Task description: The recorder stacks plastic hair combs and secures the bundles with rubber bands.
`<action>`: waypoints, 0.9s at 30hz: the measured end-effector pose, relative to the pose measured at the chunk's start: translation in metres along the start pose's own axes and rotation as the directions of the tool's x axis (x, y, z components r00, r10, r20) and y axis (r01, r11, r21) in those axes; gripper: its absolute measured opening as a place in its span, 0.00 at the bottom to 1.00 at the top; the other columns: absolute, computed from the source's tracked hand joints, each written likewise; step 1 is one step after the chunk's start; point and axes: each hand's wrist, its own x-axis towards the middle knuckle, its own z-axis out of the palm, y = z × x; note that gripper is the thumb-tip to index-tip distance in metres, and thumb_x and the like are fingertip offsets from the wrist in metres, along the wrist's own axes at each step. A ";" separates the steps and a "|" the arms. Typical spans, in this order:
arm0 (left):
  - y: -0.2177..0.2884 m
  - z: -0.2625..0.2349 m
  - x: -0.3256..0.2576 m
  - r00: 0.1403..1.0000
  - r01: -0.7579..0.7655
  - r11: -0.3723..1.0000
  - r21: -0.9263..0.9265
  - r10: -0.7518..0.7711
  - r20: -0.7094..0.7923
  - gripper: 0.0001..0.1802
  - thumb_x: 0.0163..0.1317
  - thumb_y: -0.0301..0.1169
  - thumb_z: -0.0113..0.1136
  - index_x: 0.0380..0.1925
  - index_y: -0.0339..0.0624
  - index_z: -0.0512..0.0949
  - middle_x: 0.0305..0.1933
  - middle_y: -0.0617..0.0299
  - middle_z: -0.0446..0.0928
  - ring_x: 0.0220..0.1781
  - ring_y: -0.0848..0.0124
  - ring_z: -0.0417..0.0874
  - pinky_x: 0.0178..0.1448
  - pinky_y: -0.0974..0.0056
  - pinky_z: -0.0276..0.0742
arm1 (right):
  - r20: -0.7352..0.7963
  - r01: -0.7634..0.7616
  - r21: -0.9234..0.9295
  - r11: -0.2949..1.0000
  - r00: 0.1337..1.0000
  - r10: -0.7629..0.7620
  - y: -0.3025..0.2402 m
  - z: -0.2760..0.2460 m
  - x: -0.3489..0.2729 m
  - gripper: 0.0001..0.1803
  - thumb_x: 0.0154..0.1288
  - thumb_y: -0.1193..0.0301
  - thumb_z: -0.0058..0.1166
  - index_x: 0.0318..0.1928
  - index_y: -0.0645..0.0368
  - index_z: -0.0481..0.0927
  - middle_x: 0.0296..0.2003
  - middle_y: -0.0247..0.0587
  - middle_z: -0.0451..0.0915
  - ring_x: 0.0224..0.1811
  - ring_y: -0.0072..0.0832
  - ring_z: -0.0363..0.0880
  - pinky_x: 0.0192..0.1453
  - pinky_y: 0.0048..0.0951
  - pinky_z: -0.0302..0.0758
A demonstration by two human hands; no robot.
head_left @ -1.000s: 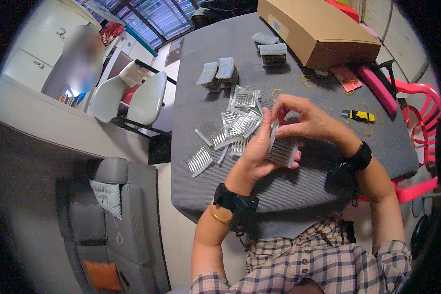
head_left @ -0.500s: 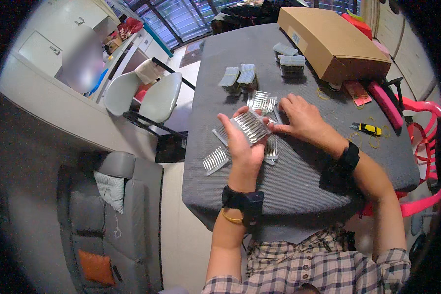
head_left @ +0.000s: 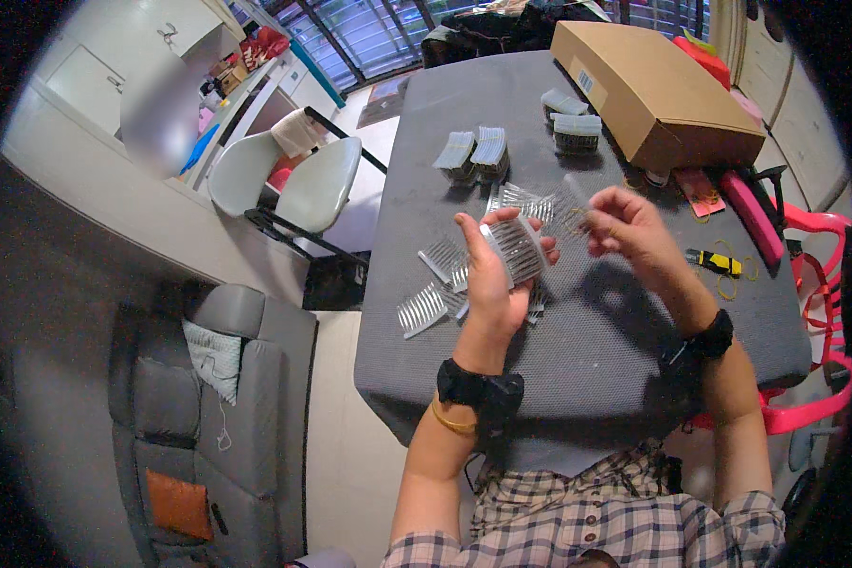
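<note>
On table (head_left: 587, 341), perhaps four comb stacks (head_left: 473, 156).

The left hand (head_left: 490, 284) is raised over the grey bench (head_left: 587, 350) and its fingers (head_left: 470, 237) are curled around a stack of clear plastic combs with thin teeth (head_left: 516, 248). The right hand (head_left: 630, 227) is up beside it and pinches one more clear comb (head_left: 570, 204) by its edge. More loose clear combs (head_left: 426, 308) lie on the bench under the hands. Neat piles of combs (head_left: 473, 156) sit farther back. A brown cardboard box (head_left: 648, 90) stands at the far right side. A small yellow and black tool (head_left: 715, 262) lies near the right wrist.
</note>
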 end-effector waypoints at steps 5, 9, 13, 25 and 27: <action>-0.003 0.004 -0.002 1.000 -0.019 0.999 0.039 0.019 0.004 0.32 0.57 0.63 0.29 0.41 0.47 0.66 0.36 0.55 0.73 0.34 0.61 0.77 0.41 0.56 0.76 | 0.101 -0.046 0.152 0.987 0.994 0.030 0.017 0.028 -0.007 0.09 0.61 0.68 0.50 0.37 0.58 0.67 0.27 0.33 0.74 0.24 0.17 0.76 0.26 0.18 0.74; -0.006 0.003 -0.001 0.995 -0.099 0.990 0.101 0.098 0.020 0.32 0.58 0.63 0.29 0.41 0.47 0.66 0.37 0.56 0.73 0.36 0.63 0.77 0.42 0.59 0.76 | -0.012 -0.012 0.214 0.977 1.000 0.015 0.024 0.037 -0.008 0.09 0.60 0.70 0.51 0.38 0.59 0.68 0.28 0.35 0.76 0.24 0.19 0.77 0.26 0.18 0.75; -0.008 0.003 -0.001 0.990 -0.138 0.983 0.125 0.132 0.050 0.31 0.58 0.62 0.29 0.40 0.47 0.66 0.36 0.58 0.74 0.36 0.65 0.77 0.42 0.60 0.76 | -0.016 0.004 0.214 0.977 1.000 0.000 0.027 0.037 -0.008 0.09 0.60 0.71 0.50 0.39 0.59 0.68 0.28 0.35 0.76 0.24 0.20 0.77 0.26 0.18 0.75; -0.010 0.005 -0.005 0.988 -0.156 0.951 0.268 0.145 0.058 0.31 0.59 0.61 0.30 0.40 0.44 0.68 0.33 0.58 0.74 0.34 0.69 0.77 0.40 0.65 0.75 | 0.001 0.222 -0.416 0.882 0.970 -0.243 0.032 0.035 -0.010 0.12 0.52 0.71 0.58 0.32 0.62 0.69 0.22 0.36 0.74 0.23 0.21 0.72 0.25 0.24 0.68; -0.009 0.005 -0.005 0.989 -0.147 0.945 0.292 0.132 0.070 0.30 0.60 0.59 0.31 0.39 0.43 0.67 0.33 0.59 0.73 0.32 0.71 0.76 0.39 0.67 0.75 | 0.027 0.167 -0.651 0.740 0.980 -0.198 0.019 0.038 -0.013 0.13 0.52 0.69 0.58 0.31 0.61 0.69 0.21 0.39 0.74 0.22 0.22 0.72 0.26 0.26 0.68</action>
